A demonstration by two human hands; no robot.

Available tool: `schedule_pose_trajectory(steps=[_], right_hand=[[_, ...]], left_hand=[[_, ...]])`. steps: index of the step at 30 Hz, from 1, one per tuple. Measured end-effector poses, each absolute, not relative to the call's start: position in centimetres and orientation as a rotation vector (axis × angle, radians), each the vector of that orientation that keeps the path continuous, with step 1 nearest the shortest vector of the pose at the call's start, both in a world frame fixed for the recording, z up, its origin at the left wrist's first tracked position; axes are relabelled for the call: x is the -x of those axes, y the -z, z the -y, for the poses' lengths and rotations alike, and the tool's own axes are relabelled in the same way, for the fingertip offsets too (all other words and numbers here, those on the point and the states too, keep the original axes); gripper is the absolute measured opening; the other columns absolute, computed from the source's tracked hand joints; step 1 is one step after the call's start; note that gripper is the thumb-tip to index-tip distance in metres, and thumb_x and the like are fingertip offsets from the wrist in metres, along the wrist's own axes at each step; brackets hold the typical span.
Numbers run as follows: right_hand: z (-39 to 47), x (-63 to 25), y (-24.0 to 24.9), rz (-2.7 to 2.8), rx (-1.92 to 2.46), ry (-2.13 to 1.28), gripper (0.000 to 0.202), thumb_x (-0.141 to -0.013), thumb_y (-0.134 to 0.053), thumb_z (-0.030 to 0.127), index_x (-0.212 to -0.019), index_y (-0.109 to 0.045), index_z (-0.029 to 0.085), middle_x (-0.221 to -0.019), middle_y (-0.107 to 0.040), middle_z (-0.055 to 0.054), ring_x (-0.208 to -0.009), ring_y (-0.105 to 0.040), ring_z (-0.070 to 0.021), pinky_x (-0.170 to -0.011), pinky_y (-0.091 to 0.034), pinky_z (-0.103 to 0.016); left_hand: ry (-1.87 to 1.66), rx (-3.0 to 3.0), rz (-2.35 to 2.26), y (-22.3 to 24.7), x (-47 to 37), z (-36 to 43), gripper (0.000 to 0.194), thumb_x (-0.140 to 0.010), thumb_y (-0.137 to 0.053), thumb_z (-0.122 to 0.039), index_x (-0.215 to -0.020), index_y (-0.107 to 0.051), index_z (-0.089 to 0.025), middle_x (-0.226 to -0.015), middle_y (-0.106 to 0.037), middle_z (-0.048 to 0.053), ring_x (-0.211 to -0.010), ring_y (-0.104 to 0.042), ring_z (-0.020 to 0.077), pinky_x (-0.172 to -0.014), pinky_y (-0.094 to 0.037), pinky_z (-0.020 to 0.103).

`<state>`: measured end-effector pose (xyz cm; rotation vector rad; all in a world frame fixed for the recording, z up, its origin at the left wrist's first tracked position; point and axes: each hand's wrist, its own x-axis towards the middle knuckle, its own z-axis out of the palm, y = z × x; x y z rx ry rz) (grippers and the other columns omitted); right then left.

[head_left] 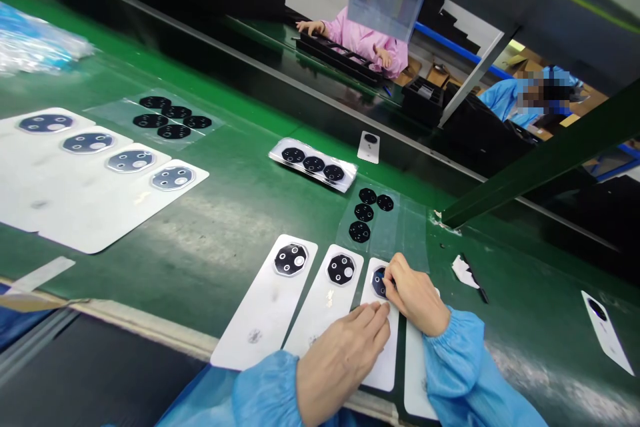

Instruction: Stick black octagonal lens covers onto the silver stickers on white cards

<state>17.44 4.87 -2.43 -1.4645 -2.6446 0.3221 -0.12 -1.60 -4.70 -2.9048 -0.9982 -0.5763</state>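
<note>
Several white phone-back panels lie side by side in front of me, each with a black octagonal camera lens cover near its top. My left hand (345,357) lies flat across the second panel (315,307) and the third panel (383,367), fingers stretched and close together. With curled fingers, my right hand (415,293) pinches at the edge of the black lens cover (379,282) on the third panel, partly hiding it. A fourth panel (415,373) is mostly covered by my right forearm. Left of them is another panel (265,313), its lens cover in plain view.
Loose black covers lie on a clear sheet (390,233) and on another sheet (195,127). A white strip (313,167) carries three more. Larger-looking overlapping panels (90,193) lie left. A black pen (475,280) is at right. A green post (540,163) slants up; co-workers sit beyond.
</note>
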Motion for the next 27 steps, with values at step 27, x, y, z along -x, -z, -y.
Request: schedule_pose_trajectory(steps=[27], right_hand=[[-2.0,-25.5,1.5,1.951,1.875,-0.757,0.016,-0.085,-0.054,0.037,-0.090,-0.055,0.022,-0.069,-0.058,0.003,-0.061,-0.053,-0.0144,-0.062,-0.038,-0.026]], left_hand=[[0.700,2.905,0.710,4.6,-4.8,2.8,0.030,-0.088,-0.037,-0.008,-0.111,-0.056,-0.006,-0.120,-0.061,0.013,-0.112,-0.055,0.0218,-0.099,-0.036,0.034]])
